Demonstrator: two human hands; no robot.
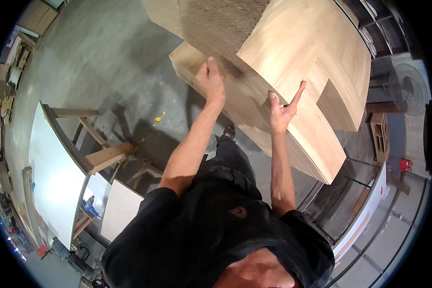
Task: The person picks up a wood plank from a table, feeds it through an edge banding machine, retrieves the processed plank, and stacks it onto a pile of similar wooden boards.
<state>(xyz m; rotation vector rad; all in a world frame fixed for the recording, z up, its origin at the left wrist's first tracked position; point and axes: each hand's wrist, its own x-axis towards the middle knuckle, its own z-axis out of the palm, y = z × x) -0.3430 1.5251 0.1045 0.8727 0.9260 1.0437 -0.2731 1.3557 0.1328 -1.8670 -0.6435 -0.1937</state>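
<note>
The left hand (211, 82), near 12 o'clock, has its fingers curled in and its thumb on top. It is up against a long board (249, 108), but it is a bit blurry, so I cannot tell if it is squeezing the wood. The right hand (284, 110), at 2 o'clock, has its thumb and pointing finger spread wide like a V. It is at the edge of the big wooden piece (297, 53), with the pointing finger by the pale wood. Its other fingers are tucked away, so I cannot tell if they hold on

The big wooden piece fills the space from 12 to 2 o'clock. Its pale sides look smooth, with thin wavy lines in the wood. One brown part at 12 o'clock looks rough and fuzzy. There is a square-cornered notch on its side toward 2 o'clock. The long board slants from 11 o'clock down to 3 o'clock

The gray floor (125, 38) has yellow spots (160, 117) at 10 o'clock. A shiny white tabletop (55, 175) is at 9 o'clock, and a round fan (408, 89) is near 3 o'clock

The top of the wooden piece is cut off at 12 o'clock, and the small things at the far left are hard to make out
</note>
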